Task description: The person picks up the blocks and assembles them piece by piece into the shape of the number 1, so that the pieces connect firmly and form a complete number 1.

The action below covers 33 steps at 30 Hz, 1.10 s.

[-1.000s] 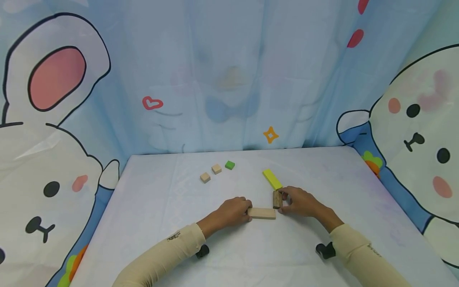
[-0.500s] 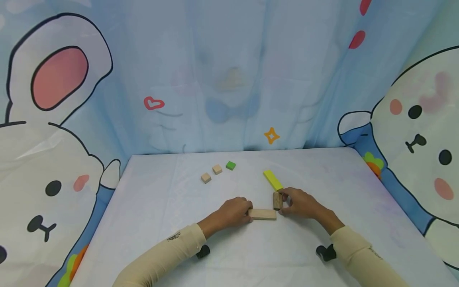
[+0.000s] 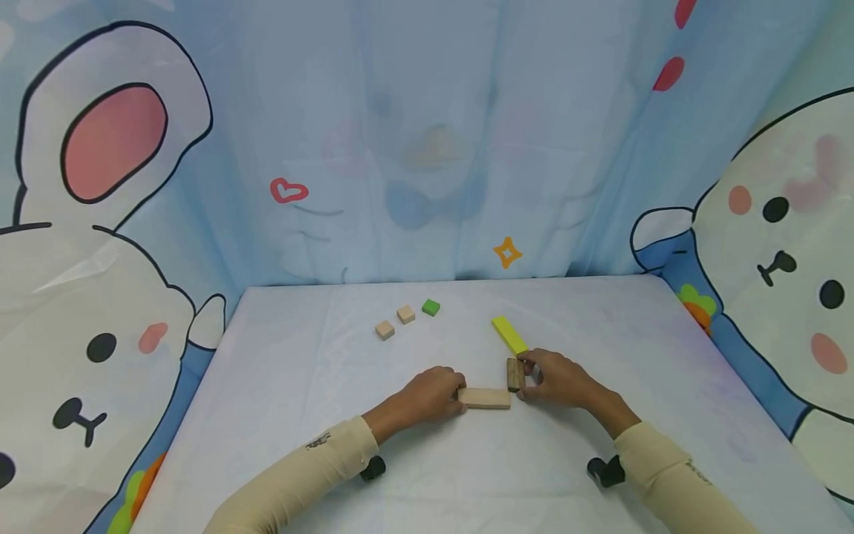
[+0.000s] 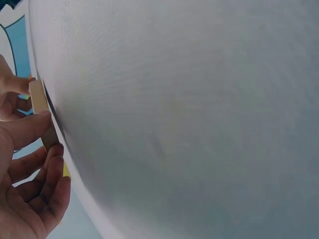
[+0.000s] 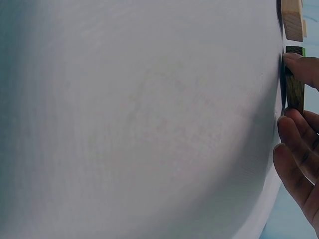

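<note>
My left hand (image 3: 432, 394) pinches the left end of a long, pale wooden block (image 3: 485, 399) that lies flat on the table. In the left wrist view the thumb and fingers close on that pale block (image 4: 39, 99). My right hand (image 3: 559, 378) holds a shorter dark brown wooden block (image 3: 514, 374) between thumb and fingers, just behind the pale block's right end. The dark block (image 5: 295, 89) also shows in the right wrist view, its middle partly behind the thumb. A yellow block (image 3: 509, 334) lies at a slant behind the dark one, its near end close to the right fingertips.
Two small pale wooden cubes (image 3: 385, 330) and a small green block (image 3: 431, 307) lie in a slanting row at the back left of the white table (image 3: 320, 371). A blue curtain (image 3: 414, 89) with cartoon prints stands behind the table. Black wrist cameras (image 3: 606, 470) hang under the sleeves.
My left hand has drawn the pale block slightly to the left, widening the gap to the dark block. The right hand stays nearly still, and the view shifts a little.
</note>
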Each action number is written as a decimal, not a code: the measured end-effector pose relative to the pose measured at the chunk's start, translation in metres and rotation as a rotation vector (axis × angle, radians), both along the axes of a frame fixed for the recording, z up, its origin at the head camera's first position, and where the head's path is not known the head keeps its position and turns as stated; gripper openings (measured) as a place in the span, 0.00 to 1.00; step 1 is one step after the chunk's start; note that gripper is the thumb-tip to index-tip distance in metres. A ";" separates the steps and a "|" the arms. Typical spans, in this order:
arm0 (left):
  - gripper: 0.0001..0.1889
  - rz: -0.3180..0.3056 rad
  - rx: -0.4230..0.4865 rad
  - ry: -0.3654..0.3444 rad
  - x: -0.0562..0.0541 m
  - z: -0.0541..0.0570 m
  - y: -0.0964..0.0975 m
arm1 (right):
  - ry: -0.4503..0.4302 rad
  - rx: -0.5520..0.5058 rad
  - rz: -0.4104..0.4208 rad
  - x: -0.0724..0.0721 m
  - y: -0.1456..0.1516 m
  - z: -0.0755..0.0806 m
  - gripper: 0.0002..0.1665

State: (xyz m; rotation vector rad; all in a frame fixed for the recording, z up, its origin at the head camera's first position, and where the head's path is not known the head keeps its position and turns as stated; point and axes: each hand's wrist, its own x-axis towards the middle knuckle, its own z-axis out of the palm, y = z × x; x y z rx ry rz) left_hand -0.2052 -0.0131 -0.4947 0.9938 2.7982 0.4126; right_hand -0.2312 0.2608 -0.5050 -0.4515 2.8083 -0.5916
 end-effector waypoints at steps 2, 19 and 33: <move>0.14 0.003 0.007 -0.002 0.000 0.001 -0.001 | 0.002 0.000 0.003 0.000 0.000 0.000 0.43; 0.15 0.012 0.023 -0.011 0.004 -0.002 -0.013 | -0.006 0.002 -0.018 0.001 -0.006 0.005 0.44; 0.15 0.032 0.023 -0.020 0.007 -0.004 -0.024 | -0.007 -0.019 0.010 0.002 -0.006 0.007 0.44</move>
